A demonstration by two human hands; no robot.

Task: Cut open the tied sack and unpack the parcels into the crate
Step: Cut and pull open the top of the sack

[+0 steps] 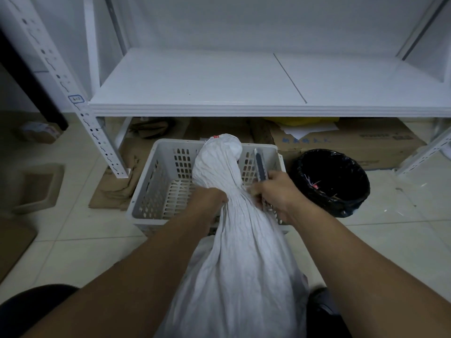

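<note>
Currently: left grip (pixel 210 198) is clamped round the gathered neck of the white sack (pixel 244 252) from the left side, fingers buried in the pleats. Right grip (pixel 275 193) is curled round the handle of a dark cutter (pixel 260 164) and sits against the neck's right side, directly opposite the left grip. The cutter's tip points up and away, just beside the neck; can't tell if the blade touches the fabric or is even extended. The neck is pinched between both grips above the near edge of the grey perforated crate (pixel 148 189). Above the grips the tied-off top bulges and leans over the crate towards its far edge, with a small red tag (pixel 215 136) at the very tip. Below the grips the sack widens and runs down out of frame. No parcels visible, sack still tied. The crate stands on the tiled floor (pixel 73 240) in front of a white shelf (pixel 195 76), with a black-lined bin (pixel 361 191) just beside its right edge.
</note>
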